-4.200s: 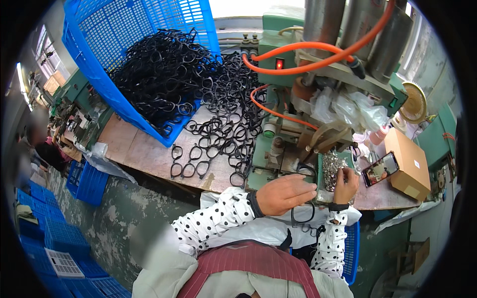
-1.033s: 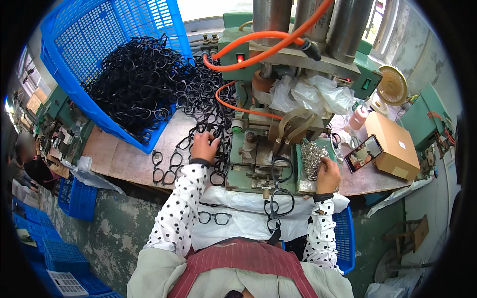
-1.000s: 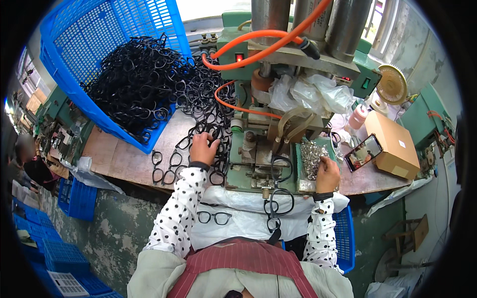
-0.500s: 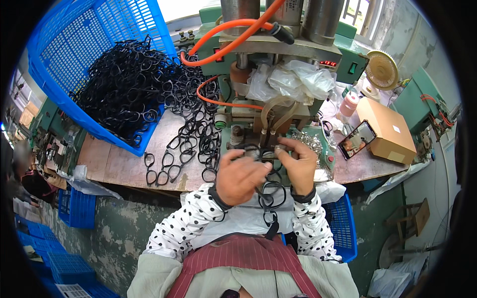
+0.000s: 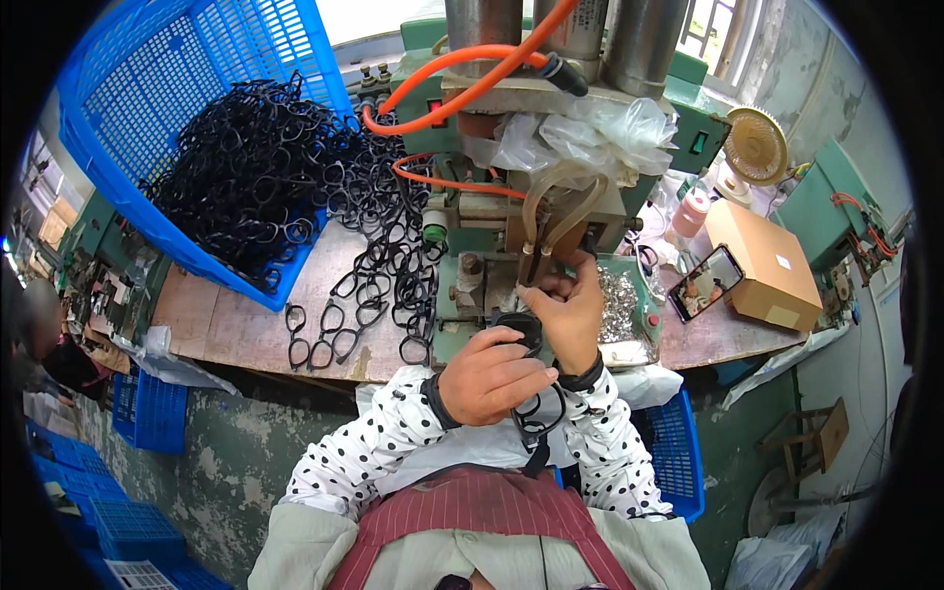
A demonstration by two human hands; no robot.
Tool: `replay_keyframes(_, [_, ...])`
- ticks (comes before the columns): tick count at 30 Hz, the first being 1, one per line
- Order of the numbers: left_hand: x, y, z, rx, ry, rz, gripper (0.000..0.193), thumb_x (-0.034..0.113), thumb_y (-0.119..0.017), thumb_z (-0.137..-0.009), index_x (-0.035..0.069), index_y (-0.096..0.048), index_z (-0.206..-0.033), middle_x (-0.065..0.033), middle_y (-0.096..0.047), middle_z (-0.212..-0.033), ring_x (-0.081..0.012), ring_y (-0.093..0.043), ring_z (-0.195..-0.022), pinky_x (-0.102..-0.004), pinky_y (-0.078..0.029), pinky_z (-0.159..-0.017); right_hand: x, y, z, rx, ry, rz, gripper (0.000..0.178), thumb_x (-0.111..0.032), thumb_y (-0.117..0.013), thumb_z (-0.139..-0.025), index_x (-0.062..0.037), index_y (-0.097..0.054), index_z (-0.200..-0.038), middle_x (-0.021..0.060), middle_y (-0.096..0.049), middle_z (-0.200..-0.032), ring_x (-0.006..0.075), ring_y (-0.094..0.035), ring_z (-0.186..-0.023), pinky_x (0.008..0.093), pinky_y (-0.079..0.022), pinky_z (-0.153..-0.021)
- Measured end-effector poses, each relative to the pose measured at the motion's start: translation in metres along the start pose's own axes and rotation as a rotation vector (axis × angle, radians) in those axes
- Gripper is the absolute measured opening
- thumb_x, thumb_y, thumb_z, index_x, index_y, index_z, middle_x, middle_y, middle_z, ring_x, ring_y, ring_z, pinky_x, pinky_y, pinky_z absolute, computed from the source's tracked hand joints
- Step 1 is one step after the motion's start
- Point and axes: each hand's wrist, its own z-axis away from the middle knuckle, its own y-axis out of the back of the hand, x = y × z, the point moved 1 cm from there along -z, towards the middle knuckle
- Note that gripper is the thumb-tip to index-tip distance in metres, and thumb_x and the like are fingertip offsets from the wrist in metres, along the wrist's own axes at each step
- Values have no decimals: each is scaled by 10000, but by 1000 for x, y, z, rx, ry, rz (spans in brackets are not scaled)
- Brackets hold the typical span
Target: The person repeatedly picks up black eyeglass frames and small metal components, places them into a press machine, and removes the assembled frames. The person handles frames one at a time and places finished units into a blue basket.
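My left hand (image 5: 492,379) is closed around a black eyeglass frame (image 5: 521,329) just in front of the green press machine (image 5: 551,246). My right hand (image 5: 565,305) reaches up to the machine's small fixture below the clear hoses, its fingertips pinched on something small that I cannot make out. More black frames (image 5: 536,418) hang below my hands against my lap. A tray of small silvery metal parts (image 5: 619,305) lies right beside my right hand.
A tilted blue crate (image 5: 187,128) spills a heap of black eyeglass frames (image 5: 295,187) over the wooden bench (image 5: 236,324). Orange hoses loop over the machine. A phone (image 5: 705,283), a cardboard box (image 5: 762,265) and a small fan (image 5: 755,146) are at right. Blue crates stand below.
My left hand left the loose frames on the bench and came in front of the machine holding a frame. My right hand moved from the parts tray up to the fixture.
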Motion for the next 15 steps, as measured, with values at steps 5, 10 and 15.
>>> replay_keyframes(5, [-10,6,-14,-17,-85,6,432,40,-650,-710,29,-630,-1142,-78,-633,-989,-245,-601,-865,-448,-469,-880,3,16,-8,-24,-52,51,485,1,-719,-740,17,-504,-1175,63,-677,-863,49,-538,-660,190,-414,-582])
replay_keyframes(10, [-20,44,-40,630,783,164,200,59,-527,-913,-5,-606,-1085,-86,-660,-849,-140,-589,-732,-280,-461,-694,16,13,7,-12,-27,-64,429,0,-718,-758,13,-571,-1160,60,-675,-901,66,-590,-758,193,-443,-648])
replay_keyframes(15, [-41,62,-36,630,825,452,221,131,-486,-995,-36,-587,-1099,-88,-646,-943,-134,-598,-776,-288,-488,-741,25,-2,10,103,117,-75,450,29,-723,-731,73,-550,-1144,103,-557,-1070,162,-650,-862,273,-508,-769])
